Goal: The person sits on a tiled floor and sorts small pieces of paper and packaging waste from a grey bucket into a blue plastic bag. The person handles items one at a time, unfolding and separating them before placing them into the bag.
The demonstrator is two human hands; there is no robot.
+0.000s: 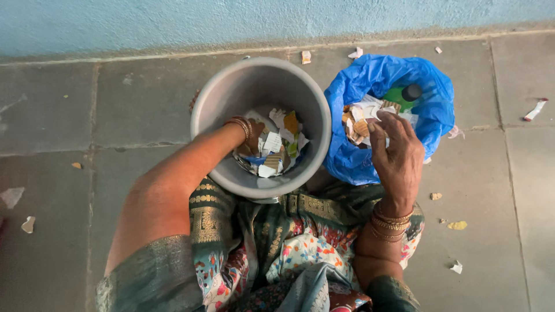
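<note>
A grey plastic bucket (231, 92) stands on the floor in front of me, holding several torn paper and card scraps (277, 144). My left hand (252, 134) reaches down inside it among the scraps; its fingers are mostly hidden. To the right lies an open blue plastic bag (428, 110) with more scraps (358, 124) and a green bottle with a dark cap (404, 94). My right hand (396, 153) hovers over the bag's mouth, fingers loosely spread, touching or just above the scraps there.
Grey stone floor tiles (58, 115) meet a pale blue wall (173, 23) at the back. Small paper bits lie scattered: near the wall (306, 56), far right (535, 110), lower right (457, 225), and at the left edge (13, 196). My patterned clothing (300, 248) fills the bottom.
</note>
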